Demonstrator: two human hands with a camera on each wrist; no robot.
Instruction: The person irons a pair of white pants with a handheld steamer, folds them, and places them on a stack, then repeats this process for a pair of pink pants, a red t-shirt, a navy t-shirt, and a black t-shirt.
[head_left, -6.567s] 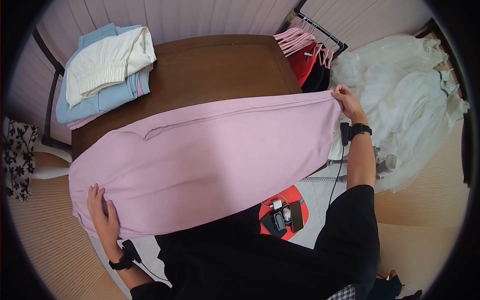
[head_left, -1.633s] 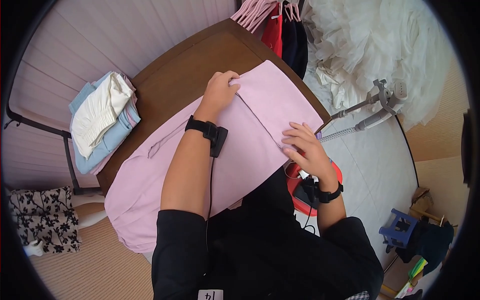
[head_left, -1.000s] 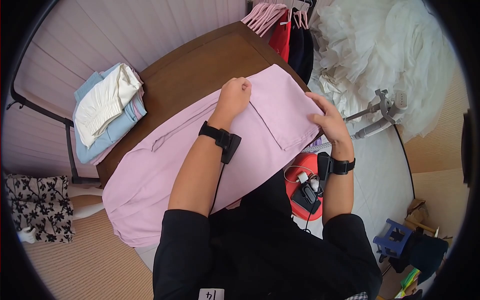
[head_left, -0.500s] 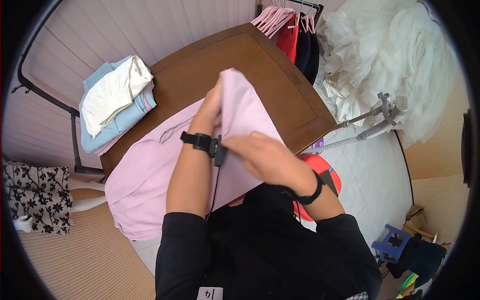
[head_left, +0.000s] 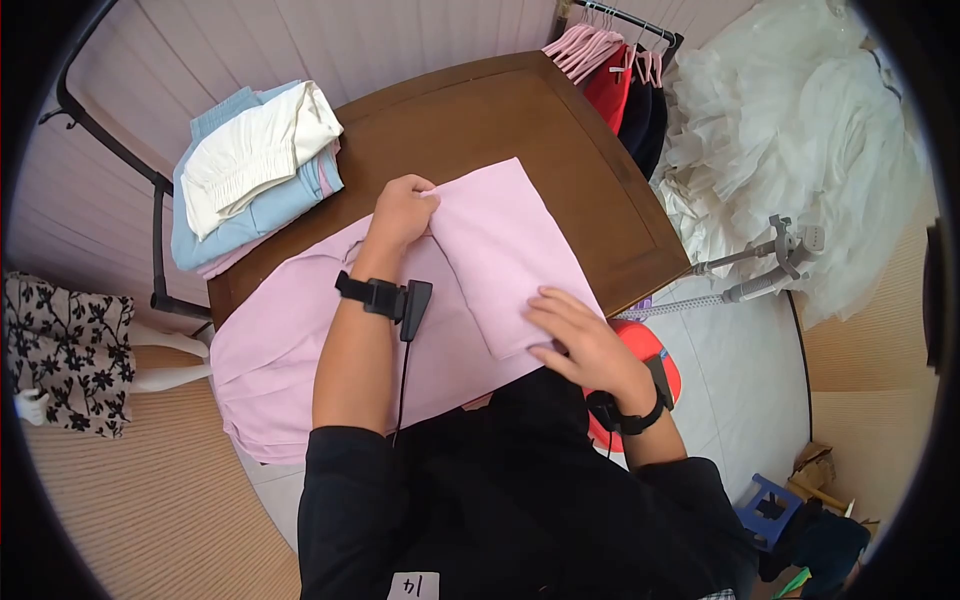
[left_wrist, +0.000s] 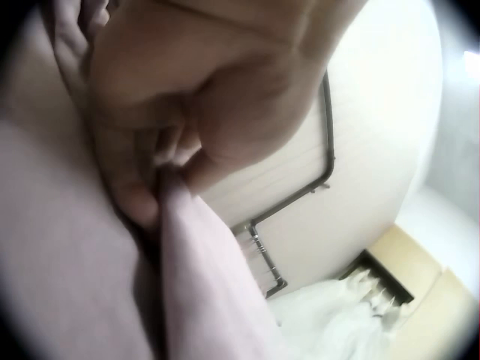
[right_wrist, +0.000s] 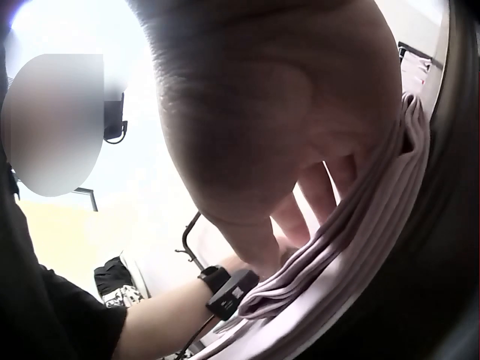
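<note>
A pair of pink trousers [head_left: 290, 330] lies across the table, its gathered waist at the left and its right end folded back over itself in a broad flap [head_left: 510, 250]. At the flap's far left corner my left hand [head_left: 403, 210] pinches the cloth; the left wrist view shows thumb and finger [left_wrist: 139, 206] closed on a fold of it. My right hand [head_left: 590, 345] rests on the near right part of the flap with its fingers spread and fairly straight. Stacked cloth layers [right_wrist: 352, 240] show beside that palm in the right wrist view.
Folded blue and white clothes [head_left: 255, 175] are piled at the table's back left. Bare brown wood [head_left: 450, 120] shows behind the trousers. A rack with pink hangers [head_left: 585, 50], a white tulle gown [head_left: 790, 150] and a grey metal stand [head_left: 770, 265] are to the right, a red stool [head_left: 650, 350] below.
The trousers lay at full length earlier; their right end is now folded leftward. Since half a second ago the lifted flap has come down flat, and my right hand has moved right onto it.
</note>
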